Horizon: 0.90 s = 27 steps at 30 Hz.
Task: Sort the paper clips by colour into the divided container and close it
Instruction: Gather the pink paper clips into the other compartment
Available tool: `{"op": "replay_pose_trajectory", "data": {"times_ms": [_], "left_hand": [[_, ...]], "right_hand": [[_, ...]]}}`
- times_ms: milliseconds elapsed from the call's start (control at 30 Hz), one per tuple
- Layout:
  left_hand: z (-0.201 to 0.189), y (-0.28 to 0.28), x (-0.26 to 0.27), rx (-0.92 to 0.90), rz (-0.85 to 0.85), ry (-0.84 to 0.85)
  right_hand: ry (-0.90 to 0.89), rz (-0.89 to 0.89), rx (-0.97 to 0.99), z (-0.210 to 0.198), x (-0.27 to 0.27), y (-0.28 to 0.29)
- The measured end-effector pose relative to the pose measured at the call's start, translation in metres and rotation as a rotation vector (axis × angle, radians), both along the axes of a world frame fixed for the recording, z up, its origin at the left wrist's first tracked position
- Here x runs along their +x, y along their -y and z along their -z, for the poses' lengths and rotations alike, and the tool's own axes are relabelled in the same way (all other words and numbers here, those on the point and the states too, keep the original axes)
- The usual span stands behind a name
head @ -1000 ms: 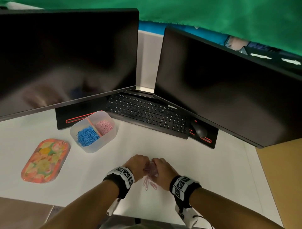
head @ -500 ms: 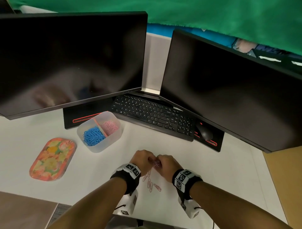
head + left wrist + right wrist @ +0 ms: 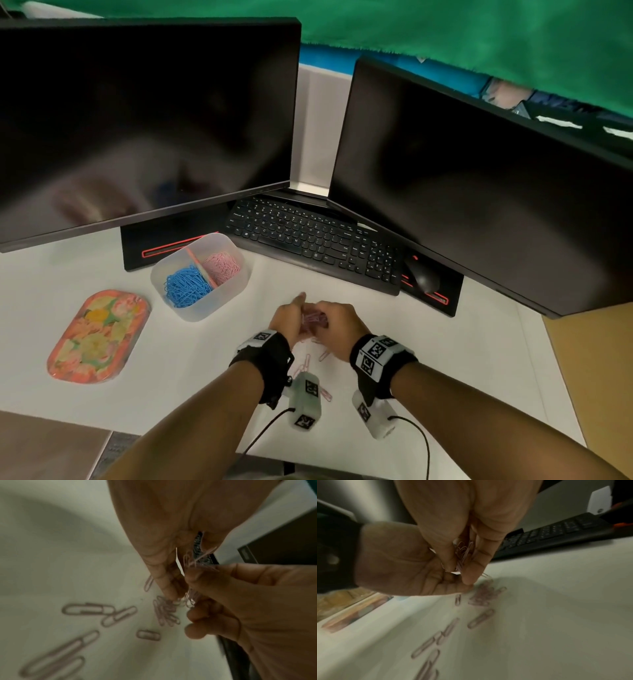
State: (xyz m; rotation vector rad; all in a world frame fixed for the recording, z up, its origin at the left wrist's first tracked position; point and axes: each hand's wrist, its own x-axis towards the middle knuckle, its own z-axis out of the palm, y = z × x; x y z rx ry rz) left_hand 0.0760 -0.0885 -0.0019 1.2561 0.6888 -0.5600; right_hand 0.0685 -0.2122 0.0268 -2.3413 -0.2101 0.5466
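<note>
A bunch of pink paper clips [image 3: 314, 319] is held between both hands just above the white desk. My left hand [image 3: 290, 318] cups it from the left with the thumb up. My right hand [image 3: 460, 572] pinches the clips [image 3: 462, 553] between thumb and fingers. More pink clips [image 3: 165, 609] lie loose on the desk under the hands, and several [image 3: 306, 364] trail toward me. The translucent divided container [image 3: 226, 301] stands open to the left, with blue clips [image 3: 186, 286] in its left half and pink clips [image 3: 222, 265] in its right half.
The floral lid [image 3: 99, 335] lies flat at the left of the desk. A black keyboard [image 3: 315, 241] and mouse [image 3: 423, 277] sit behind the hands, under two dark monitors [image 3: 144, 120]. The desk edge runs close to my forearms.
Both hands have gathered a bunch of pink clips and moved forward, away from me. They have left several clips behind on the desk.
</note>
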Motion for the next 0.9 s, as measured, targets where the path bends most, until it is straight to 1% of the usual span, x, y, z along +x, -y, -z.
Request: {"op": "replay_pose_trajectory", "data": {"times_ms": [67,167,233,333,400,433,467,533,633,700,733,800,900], "left_hand": [[-0.003,0.001,0.003,-0.143,-0.114,-0.067],[-0.007,-0.003,0.006,-0.209,-0.199,-0.078],[-0.01,-0.009,0.006,-0.25,-0.227,-0.068],[-0.012,-0.019,0.004,-0.325,-0.195,-0.066],[-0.011,-0.026,0.002,-0.339,-0.207,-0.098],[-0.01,-0.031,0.002,-0.335,-0.228,-0.123],[-0.009,-0.035,0.002,-0.336,-0.253,-0.142],[-0.008,-0.045,0.003,-0.338,-0.297,-0.158],[-0.01,-0.054,0.004,-0.334,-0.324,-0.167],[-0.011,-0.058,0.006,-0.32,-0.334,-0.166],[-0.011,-0.059,0.007,-0.315,-0.336,-0.165],[-0.013,-0.06,0.007,-0.309,-0.336,-0.156],[-0.015,-0.058,0.005,-0.317,-0.322,-0.14]], "right_hand": [[-0.003,-0.034,-0.021,-0.004,0.007,-0.009],[-0.004,-0.106,-0.059,-0.012,0.012,-0.018],[-0.004,-0.131,-0.021,-0.019,0.013,-0.018],[-0.007,-0.045,0.091,-0.029,0.016,-0.01],[0.031,0.01,0.081,-0.026,0.016,0.003],[0.065,-0.012,0.04,-0.023,0.013,0.01],[0.095,-0.076,-0.018,-0.019,0.007,0.017],[0.081,-0.306,-0.143,-0.009,-0.012,0.026],[-0.138,-0.657,-0.253,0.001,-0.049,0.023],[-0.249,-0.777,-0.267,0.008,-0.067,0.012],[-0.299,-0.784,-0.273,0.011,-0.073,0.007],[-0.363,-0.732,-0.271,0.016,-0.074,-0.001],[-0.315,-0.615,-0.226,0.021,-0.059,-0.008]]}}
